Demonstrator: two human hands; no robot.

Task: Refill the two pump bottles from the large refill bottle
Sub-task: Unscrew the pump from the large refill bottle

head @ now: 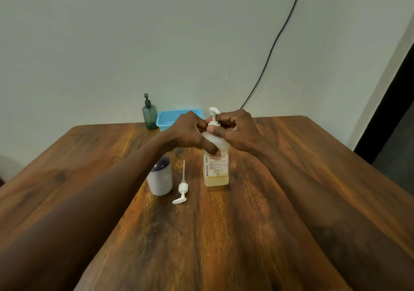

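Note:
A clear labelled bottle (215,167) with a little yellowish liquid at its bottom stands upright mid-table. Its white pump head (214,117) sits on top. My left hand (190,132) grips the bottle's shoulder, thumb down its front. My right hand (235,129) has its fingers closed around the pump collar. To the left stands a white bottle (160,176) with an open dark mouth, partly behind my left forearm. Its removed white pump (182,186) lies flat on the table beside it. A green pump bottle (149,113) stands at the back edge.
A blue plastic basket (170,117) sits at the back of the wooden table (246,234), next to the green bottle. A black cable (275,42) runs down the wall behind. The table's right edge falls off toward a dark doorway.

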